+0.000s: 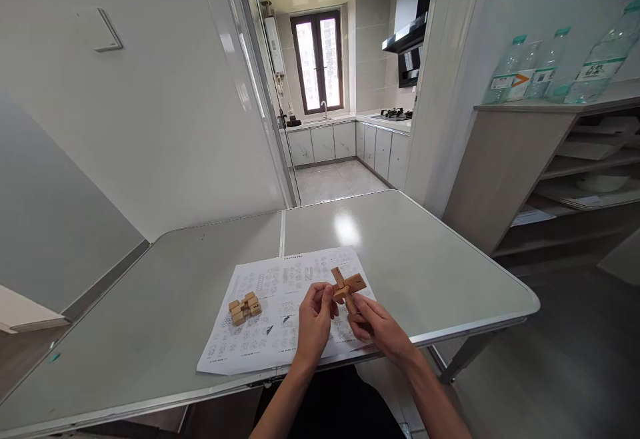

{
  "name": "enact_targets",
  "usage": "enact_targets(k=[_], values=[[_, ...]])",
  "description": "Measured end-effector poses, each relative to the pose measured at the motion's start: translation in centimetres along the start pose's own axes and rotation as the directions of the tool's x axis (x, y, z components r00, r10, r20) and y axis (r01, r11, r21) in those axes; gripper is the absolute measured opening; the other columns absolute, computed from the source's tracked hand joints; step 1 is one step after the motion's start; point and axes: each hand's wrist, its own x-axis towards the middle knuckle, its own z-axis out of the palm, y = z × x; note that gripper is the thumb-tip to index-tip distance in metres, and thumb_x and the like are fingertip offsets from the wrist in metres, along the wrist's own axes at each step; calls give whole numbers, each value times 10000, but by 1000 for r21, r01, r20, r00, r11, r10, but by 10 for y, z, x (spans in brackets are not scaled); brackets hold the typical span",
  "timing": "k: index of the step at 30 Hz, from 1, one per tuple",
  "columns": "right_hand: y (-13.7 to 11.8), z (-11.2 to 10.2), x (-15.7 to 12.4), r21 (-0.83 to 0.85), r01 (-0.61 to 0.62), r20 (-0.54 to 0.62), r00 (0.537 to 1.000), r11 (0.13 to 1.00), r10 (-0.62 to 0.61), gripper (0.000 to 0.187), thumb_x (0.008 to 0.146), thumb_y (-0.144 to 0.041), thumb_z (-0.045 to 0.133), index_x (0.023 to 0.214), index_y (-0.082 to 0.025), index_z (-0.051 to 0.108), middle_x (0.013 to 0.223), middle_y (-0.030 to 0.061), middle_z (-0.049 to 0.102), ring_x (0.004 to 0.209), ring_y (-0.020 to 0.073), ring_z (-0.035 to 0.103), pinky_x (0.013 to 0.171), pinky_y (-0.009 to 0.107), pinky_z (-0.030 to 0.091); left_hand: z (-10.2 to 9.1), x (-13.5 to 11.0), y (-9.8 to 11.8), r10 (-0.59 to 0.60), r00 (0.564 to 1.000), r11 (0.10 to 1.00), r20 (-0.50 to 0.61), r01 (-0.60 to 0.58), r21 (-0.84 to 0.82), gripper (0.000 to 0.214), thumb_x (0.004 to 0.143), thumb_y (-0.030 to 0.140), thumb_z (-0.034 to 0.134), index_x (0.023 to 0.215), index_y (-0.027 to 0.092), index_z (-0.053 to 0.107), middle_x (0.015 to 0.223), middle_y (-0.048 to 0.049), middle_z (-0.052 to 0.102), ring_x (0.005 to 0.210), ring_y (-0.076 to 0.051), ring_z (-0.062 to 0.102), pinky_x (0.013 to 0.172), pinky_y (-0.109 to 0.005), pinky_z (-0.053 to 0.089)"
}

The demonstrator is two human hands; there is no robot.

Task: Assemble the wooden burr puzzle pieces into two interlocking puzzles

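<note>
**Wooden puzzle half-built, loose pieces waiting**

Wooden puzzle cross (347, 286) up off the table, pinched between both hands over the near edge of the instruction sheet (280, 312). Left hand (314, 322) gripping at the crossing point with fingertips; right hand (377, 326) clamped on the lower stick from beneath. Only a few sticks interlocked so far, by the look of it, forming a rough cross, tilted. Over to the left, lying on the same sheet and well apart from the hands, a small cluster of notched blocks (245, 308), not yet joined in. Probably about midway: core started, remaining blocks left to fit. Sheet flat on the grey folding table (425, 259).
</note>
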Motion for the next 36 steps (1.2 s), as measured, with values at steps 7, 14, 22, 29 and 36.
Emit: enact_targets(k=[7,14,22,29,36], values=[[-2,2,-2,15,-28,-8,1000,999,28,465,917,-654,630,852,-199,563,643,-91,343,482,61,346,511,234,293,-8,5,-4,-54,997,994,59,48,95,398,966,565,571,1009,176,645,722,-14,657,596,-141,543,591,-250,446],[-20,3,0,-135,-79,-135,989,988,61,541,825,-721,656,733,-216,485,600,-94,350,460,71,353,489,244,304,-50,-18,1,-1,1000,888,-15,8,459,389,959,532,561,1190,224,609,923,-56,727,732,-207,653,626,-294,505],[-33,-9,14,-324,0,-262,961,946,-90,510,867,-703,605,733,-220,511,549,-94,378,468,87,362,459,238,284,-98,-27,3,132,987,717,-89,-33,697,324,980,501,512,1054,232,678,919,-60,744,754,-228,639,549,-283,477],[-20,24,19,-527,-19,21,999,850,35,329,888,-538,662,946,-214,665,748,0,676,573,147,607,507,261,449,-125,-28,2,332,943,537,26,-212,817,214,998,375,514,1043,240,674,1027,-76,705,1019,-301,644,837,-419,550],[-8,17,57,-613,-52,-88,996,788,-3,208,890,-387,630,979,-202,662,734,7,697,614,167,654,546,274,487,-140,-25,-7,421,900,301,114,-257,919,249,981,343,569,1203,240,614,1295,-118,588,1284,-361,483,1081,-578,415]])
